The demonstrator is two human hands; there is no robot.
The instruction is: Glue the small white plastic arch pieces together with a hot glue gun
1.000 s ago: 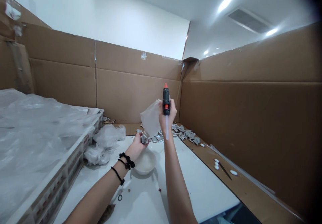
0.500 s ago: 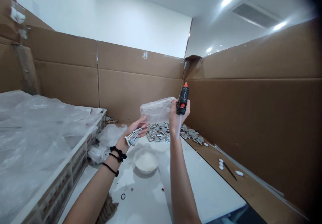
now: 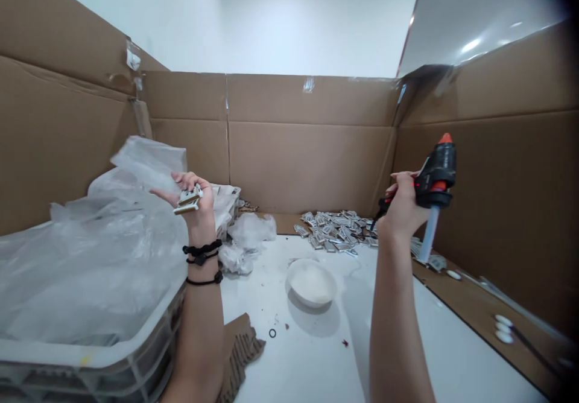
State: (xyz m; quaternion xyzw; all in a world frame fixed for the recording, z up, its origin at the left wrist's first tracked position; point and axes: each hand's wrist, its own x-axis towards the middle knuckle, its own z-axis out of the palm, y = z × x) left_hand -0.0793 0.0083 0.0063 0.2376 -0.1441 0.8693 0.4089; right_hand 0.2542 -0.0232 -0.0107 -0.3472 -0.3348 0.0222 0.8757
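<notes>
My right hand [image 3: 402, 207] is wrapped around the handle of a black hot glue gun [image 3: 436, 174] with an orange tip. The gun points upward, and a clear glue stick [image 3: 429, 234] sticks out of its back end. Over the white crate, my left hand [image 3: 194, 195] is raised with several small flat silver pieces [image 3: 189, 199] in its palm, its fingers partly curled and the thumb stretched out to the left. Just behind that hand is a clear plastic bag [image 3: 151, 158] above other bags; I cannot tell whether the fingers touch it.
The white crate [image 3: 122, 355] at left holds plastic bags. A white bowl [image 3: 312, 282] stands on the white table [image 3: 307, 367]. Behind it lies a pile of silver pieces [image 3: 337, 231]. Torn cardboard [image 3: 242, 349] lies by my left forearm; cardboard walls [image 3: 307, 155] surround the table.
The plastic bag went from between my hands to the pile over the crate. My left hand moved left with the silver pieces; my right hand moved right with the glue gun. The view turned left.
</notes>
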